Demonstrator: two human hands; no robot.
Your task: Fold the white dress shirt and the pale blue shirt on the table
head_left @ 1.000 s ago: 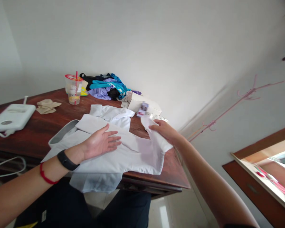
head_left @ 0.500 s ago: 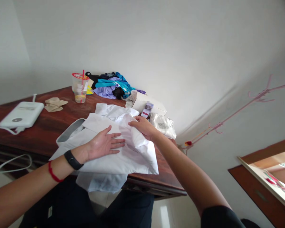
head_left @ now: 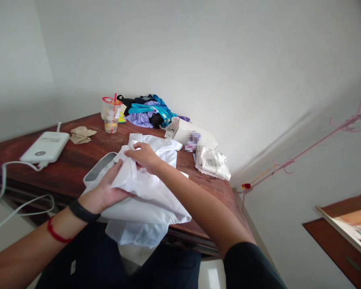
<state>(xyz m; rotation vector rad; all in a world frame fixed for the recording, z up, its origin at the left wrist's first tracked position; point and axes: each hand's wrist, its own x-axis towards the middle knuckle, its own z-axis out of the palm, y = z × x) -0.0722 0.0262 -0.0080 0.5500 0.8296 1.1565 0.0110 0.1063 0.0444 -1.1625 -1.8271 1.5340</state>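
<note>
White garment (head_left: pixel 156 200), one, on the table (head_left: pixel 186 158): a fold pinched in the right hand (head_left: pixel 145 157); left hand (head_left: pixel 106 189) beside and under it, grip unclear.

Before me stands a dark reddish-brown wooden surface (head_left: pixel 102 144); a loose white cloth garment with a grey-lined band (head_left: pixel 152 202) lies across its near part, some white cloth hanging past the front edge; to my left rest a white rectangular plastic device (head_left: pixel 46 146) and a crumpled tan paper napkin (head_left: pixel 82 135); farther back I see a clear plastic cup with a red rim and straw (head_left: pixel 110 120), a heap of blue, lavender and black clothes (head_left: pixel 152 110), a white cardboard box (head_left: pixel 199 129) and a glossy white folded bundle (head_left: pixel 213 162).
</note>
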